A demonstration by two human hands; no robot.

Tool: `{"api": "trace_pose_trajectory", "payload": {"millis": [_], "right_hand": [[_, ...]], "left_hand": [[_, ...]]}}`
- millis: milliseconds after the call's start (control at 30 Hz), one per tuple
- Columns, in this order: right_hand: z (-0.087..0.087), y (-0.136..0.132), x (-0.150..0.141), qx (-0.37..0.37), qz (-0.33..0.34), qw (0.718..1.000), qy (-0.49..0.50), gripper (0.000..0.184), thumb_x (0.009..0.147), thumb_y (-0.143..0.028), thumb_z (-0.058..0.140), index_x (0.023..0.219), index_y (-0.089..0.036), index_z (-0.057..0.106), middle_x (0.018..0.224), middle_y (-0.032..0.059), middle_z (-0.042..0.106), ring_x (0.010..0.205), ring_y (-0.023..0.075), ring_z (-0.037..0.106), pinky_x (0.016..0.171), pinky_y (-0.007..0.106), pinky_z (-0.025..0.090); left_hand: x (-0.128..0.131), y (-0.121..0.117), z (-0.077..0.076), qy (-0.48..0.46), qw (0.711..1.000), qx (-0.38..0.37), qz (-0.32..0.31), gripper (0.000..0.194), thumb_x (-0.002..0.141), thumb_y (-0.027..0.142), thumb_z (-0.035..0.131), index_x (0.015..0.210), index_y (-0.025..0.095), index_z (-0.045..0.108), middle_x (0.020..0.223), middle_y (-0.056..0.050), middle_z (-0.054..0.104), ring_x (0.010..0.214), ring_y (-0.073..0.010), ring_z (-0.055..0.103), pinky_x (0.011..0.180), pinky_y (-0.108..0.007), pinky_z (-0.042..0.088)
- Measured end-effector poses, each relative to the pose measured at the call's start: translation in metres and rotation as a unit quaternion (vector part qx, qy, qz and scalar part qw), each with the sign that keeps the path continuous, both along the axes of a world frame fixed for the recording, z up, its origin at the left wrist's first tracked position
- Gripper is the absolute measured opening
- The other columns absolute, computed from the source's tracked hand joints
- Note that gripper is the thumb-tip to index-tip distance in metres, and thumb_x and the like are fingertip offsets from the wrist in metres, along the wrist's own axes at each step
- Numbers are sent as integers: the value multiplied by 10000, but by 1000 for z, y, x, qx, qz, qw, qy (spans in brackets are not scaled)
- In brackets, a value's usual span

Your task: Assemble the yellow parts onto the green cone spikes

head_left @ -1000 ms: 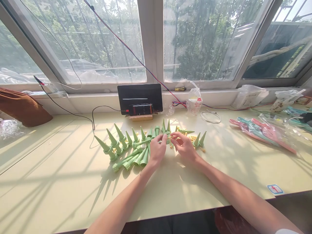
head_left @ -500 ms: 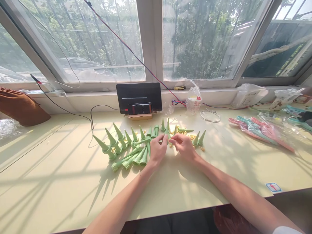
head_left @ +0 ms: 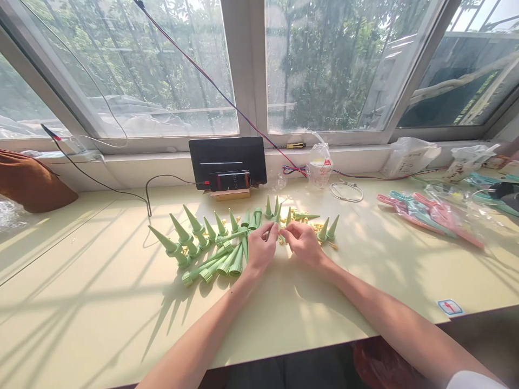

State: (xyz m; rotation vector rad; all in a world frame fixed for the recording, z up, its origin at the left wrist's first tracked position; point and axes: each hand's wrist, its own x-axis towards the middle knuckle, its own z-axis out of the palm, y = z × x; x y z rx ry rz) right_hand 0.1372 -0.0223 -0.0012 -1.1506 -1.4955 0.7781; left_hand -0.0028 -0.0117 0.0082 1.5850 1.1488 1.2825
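Note:
My left hand (head_left: 261, 248) is closed in a pinch around a green plastic plant-watering spike (head_left: 277, 215), whose tip points up above the fingers. Close beside it on the right, my right hand (head_left: 302, 242) is also pinched, its fingertips almost at the left ones. What lies between those right fingertips is too small to make out. To the left, several loose green spikes (head_left: 221, 266) lie in a pile. Behind them other green spikes (head_left: 190, 237) stand tip up in a row. Small yellow pieces (head_left: 320, 227) are scattered behind my right hand, near two upright spikes (head_left: 330, 229).
A tablet (head_left: 227, 156) with a phone (head_left: 230, 180) before it leans at the window. A bagged cup (head_left: 320, 167) and coiled white cable (head_left: 346, 191) are right of it. Pink and teal plastic items (head_left: 425, 212) lie further right. A brown bag (head_left: 34, 181) is far left.
The view has shifted slightly, so everything sits a little further left. Both hands stay together in nearly the same pinch, with the right fingertips slightly changed.

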Motion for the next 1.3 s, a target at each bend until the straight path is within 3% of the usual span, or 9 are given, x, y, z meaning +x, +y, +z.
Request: {"api": "trace_pose_trajectory", "payload": {"millis": [300,700,800,967,1133,1300], "right_hand": [[4,1,1,-52,17,997,58,363,868,-468,610,648,-198,510,450,-47,489,398,106,442,447,248,351],[-1,8,5,-114,84,977,160,368,837,-498,650,674,-190,530,487,-66,472,348,72,378,366,224,272],[-1,7,5,-100,63,982,145,355,849,-494,637,692,-191,540,490,-64,468,364,79,393,378,226,296],[2,5,4,-12,-2,997,81,279,881,-442,612,769,-188,597,601,-28,537,424,99,471,424,242,364],[-1,4,5,54,-20,997,51,230,900,-416,597,842,-194,619,685,-9,556,490,107,498,453,245,396],[-7,6,5,78,-18,995,53,227,929,-403,562,855,-198,623,719,-5,562,500,99,482,465,246,413]], "left_hand": [[1,4,-6,19,1000,6,13,368,868,475,584,1037,179,723,939,-58,720,731,-151,598,648,-250,463],[0,3,-7,8,1000,8,-15,406,867,498,594,1108,191,706,826,-36,683,592,-116,541,557,-237,447],[1,2,-4,-3,1000,-9,-24,431,864,531,586,1117,200,699,776,-28,669,563,-119,560,508,-231,434],[0,1,3,-17,999,-38,-2,483,876,591,534,1122,189,643,627,1,602,477,-125,551,447,-230,404],[-2,2,5,-56,996,-48,43,350,862,556,581,863,209,545,525,60,480,399,-86,440,415,-212,325],[0,1,6,-95,988,-116,-43,526,868,581,539,537,183,444,450,32,431,364,-67,365,415,-230,290]]}}
